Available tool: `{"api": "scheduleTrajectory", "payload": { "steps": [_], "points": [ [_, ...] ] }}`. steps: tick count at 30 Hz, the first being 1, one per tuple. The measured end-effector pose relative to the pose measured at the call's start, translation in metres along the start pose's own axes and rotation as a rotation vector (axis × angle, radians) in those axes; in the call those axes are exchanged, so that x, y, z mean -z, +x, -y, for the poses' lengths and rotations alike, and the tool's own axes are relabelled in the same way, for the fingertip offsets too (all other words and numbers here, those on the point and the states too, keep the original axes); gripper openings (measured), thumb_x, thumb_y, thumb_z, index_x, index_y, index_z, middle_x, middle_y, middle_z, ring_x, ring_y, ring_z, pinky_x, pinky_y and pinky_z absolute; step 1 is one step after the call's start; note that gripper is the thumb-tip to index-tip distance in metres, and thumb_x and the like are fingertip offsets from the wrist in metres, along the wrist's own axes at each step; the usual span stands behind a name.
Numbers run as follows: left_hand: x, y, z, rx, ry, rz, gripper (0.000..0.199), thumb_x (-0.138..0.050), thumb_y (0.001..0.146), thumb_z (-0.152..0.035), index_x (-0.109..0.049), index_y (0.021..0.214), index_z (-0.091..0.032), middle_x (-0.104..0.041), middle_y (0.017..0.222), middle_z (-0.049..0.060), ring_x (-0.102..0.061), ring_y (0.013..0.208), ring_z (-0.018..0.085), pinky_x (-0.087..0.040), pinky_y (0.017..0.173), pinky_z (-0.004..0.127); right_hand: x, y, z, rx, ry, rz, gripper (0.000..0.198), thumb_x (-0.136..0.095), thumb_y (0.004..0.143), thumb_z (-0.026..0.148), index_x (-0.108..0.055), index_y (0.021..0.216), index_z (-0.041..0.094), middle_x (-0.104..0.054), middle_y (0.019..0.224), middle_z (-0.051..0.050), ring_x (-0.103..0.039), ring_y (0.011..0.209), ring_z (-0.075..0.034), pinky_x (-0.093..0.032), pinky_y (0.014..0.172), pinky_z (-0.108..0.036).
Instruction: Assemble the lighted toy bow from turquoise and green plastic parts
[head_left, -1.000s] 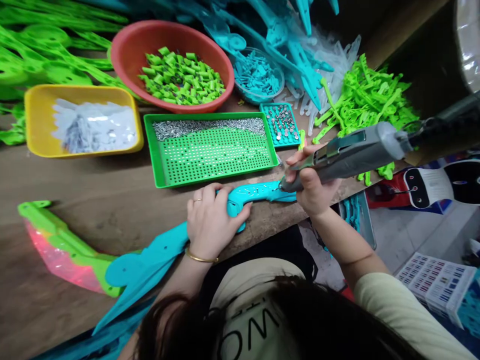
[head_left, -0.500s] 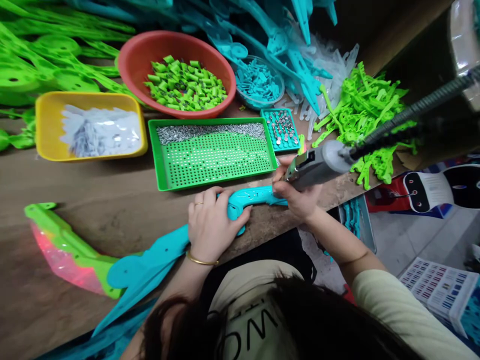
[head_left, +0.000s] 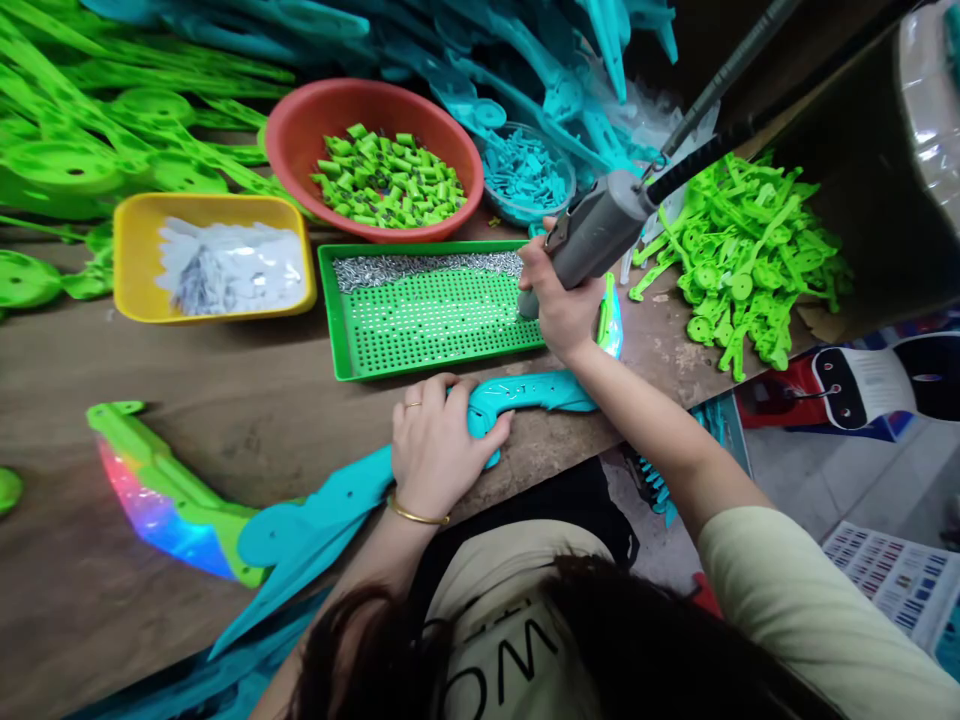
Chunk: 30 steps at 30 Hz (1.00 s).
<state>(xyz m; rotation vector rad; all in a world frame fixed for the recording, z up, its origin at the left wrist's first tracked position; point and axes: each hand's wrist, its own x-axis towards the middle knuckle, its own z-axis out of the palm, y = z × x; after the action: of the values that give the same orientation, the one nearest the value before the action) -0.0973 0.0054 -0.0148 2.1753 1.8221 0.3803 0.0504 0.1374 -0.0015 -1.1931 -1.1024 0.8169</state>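
Note:
My left hand [head_left: 442,440] lies over a blue plastic toy [head_left: 360,480] on the table, its fingers curled round the middle and the thumb along one side. The toy's left end carries a green-edged blade [head_left: 169,505] with a clear part glowing pink and blue; another glowing tip [head_left: 611,318] shows beyond my right wrist. My right hand [head_left: 562,300] is closed round a grey electric screwdriver [head_left: 600,235]. The screwdriver's lower end reaches the right side of a green perforated tray [head_left: 442,362], where small silver screws [head_left: 420,268] lie. Its bit tip is hard to make out.
A red bowl [head_left: 281,150] of green pieces and a yellow tub [head_left: 127,270] of whitish parts stand behind. A clear bowl [head_left: 525,215] holds blue pieces. Green parts [head_left: 742,270] are heaped at right; long blue parts [head_left: 510,60] pile at the back. A cable [head_left: 735,70] runs from the screwdriver.
My right hand has lifted the screwdriver off the toy's right part and moved it up and left over the tray. The blade's glow has changed from red to pink and blue. My left hand still grips the toy.

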Motion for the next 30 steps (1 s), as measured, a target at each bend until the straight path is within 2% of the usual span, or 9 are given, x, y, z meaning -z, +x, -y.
{"api": "scheduleTrajectory", "payload": {
  "steps": [4, 9, 12, 15, 17, 20, 22, 24, 30],
  "points": [
    [0.000, 0.000, -0.002, 0.001, -0.002, 0.008, 0.050, -0.055, 0.084, -0.055, -0.064, 0.119, -0.020, -0.061, 0.116, 0.013, -0.051, 0.110, 0.033, -0.039, 0.087, 0.043, -0.001, -0.002, 0.002, 0.021, -0.011, 0.019, 0.024, -0.071, 0.078, 0.045, -0.064, 0.089, 0.025, -0.064, 0.086, -0.002, -0.066, 0.079, -0.017, -0.059, 0.082, -0.038],
    [0.001, 0.001, 0.003, -0.015, -0.005, 0.013, 0.050, -0.055, 0.084, -0.056, -0.064, 0.118, -0.020, -0.061, 0.113, 0.012, -0.052, 0.109, 0.033, -0.041, 0.087, 0.043, -0.001, -0.002, 0.017, 0.125, 0.064, -0.021, 0.033, -0.072, 0.073, 0.054, -0.061, 0.083, 0.025, -0.063, 0.080, 0.000, -0.059, 0.059, -0.012, -0.057, 0.065, -0.033],
    [0.007, 0.000, 0.016, -0.035, -0.012, 0.032, 0.053, -0.056, 0.084, -0.055, -0.062, 0.121, -0.019, -0.061, 0.114, 0.012, -0.052, 0.109, 0.033, -0.042, 0.090, 0.043, 0.013, -0.006, 0.038, 0.230, 0.150, -0.026, 0.035, -0.068, 0.076, 0.058, -0.063, 0.096, 0.029, -0.064, 0.084, 0.002, -0.057, 0.055, -0.010, -0.054, 0.059, -0.030],
    [0.014, -0.003, 0.019, -0.028, 0.021, 0.020, 0.055, -0.057, 0.085, -0.052, -0.059, 0.126, -0.017, -0.059, 0.120, 0.015, -0.051, 0.114, 0.035, -0.042, 0.093, 0.047, 0.039, -0.020, 0.058, 0.265, 0.207, -0.017, 0.036, -0.072, 0.077, 0.050, -0.062, 0.107, 0.034, -0.066, 0.085, 0.005, -0.057, 0.052, -0.008, -0.051, 0.053, -0.026],
    [0.015, -0.003, 0.009, -0.063, 0.034, -0.022, 0.051, -0.055, 0.087, -0.048, -0.058, 0.126, -0.015, -0.058, 0.124, 0.017, -0.049, 0.119, 0.036, -0.040, 0.098, 0.049, 0.057, -0.034, 0.064, 0.229, 0.192, 0.008, 0.034, -0.074, 0.077, 0.045, -0.063, 0.106, 0.033, -0.067, 0.083, 0.006, -0.058, 0.051, -0.007, -0.050, 0.051, -0.025],
    [0.004, 0.000, -0.024, -0.249, -0.024, -0.021, 0.049, -0.055, 0.089, -0.042, -0.057, 0.127, -0.011, -0.056, 0.129, 0.018, -0.048, 0.124, 0.034, -0.037, 0.106, 0.048, 0.075, -0.054, 0.061, 0.189, 0.137, 0.058, 0.030, -0.074, 0.078, 0.044, -0.064, 0.102, 0.029, -0.068, 0.083, 0.005, -0.057, 0.051, -0.007, -0.050, 0.050, -0.024],
    [-0.010, 0.003, -0.045, -0.365, -0.059, 0.005, 0.059, -0.059, 0.087, -0.043, -0.050, 0.134, -0.007, -0.054, 0.134, 0.020, -0.045, 0.129, 0.034, -0.035, 0.111, 0.047, 0.081, -0.061, 0.057, 0.213, 0.099, 0.068, 0.027, -0.073, 0.078, 0.044, -0.065, 0.096, 0.026, -0.068, 0.084, 0.003, -0.058, 0.053, -0.007, -0.052, 0.052, -0.025],
    [-0.024, 0.006, -0.058, -0.415, -0.056, -0.006, 0.068, -0.062, 0.086, -0.043, -0.044, 0.138, -0.003, -0.052, 0.137, 0.022, -0.043, 0.132, 0.035, -0.031, 0.114, 0.048, 0.084, -0.064, 0.053, 0.255, 0.081, 0.067, 0.023, -0.071, 0.080, 0.044, -0.065, 0.092, 0.025, -0.068, 0.086, 0.003, -0.060, 0.057, -0.007, -0.054, 0.056, -0.026],
    [-0.044, 0.007, -0.053, -0.437, -0.037, -0.098, 0.058, -0.058, 0.090, -0.038, -0.048, 0.136, -0.005, -0.058, 0.132, 0.019, -0.051, 0.128, 0.033, -0.030, 0.115, 0.047, 0.083, -0.062, 0.041, 0.255, 0.088, 0.085, 0.022, -0.069, 0.081, 0.046, -0.063, 0.082, 0.025, -0.064, 0.077, 0.004, -0.063, 0.062, -0.010, -0.059, 0.067, -0.030]
  ]
}}
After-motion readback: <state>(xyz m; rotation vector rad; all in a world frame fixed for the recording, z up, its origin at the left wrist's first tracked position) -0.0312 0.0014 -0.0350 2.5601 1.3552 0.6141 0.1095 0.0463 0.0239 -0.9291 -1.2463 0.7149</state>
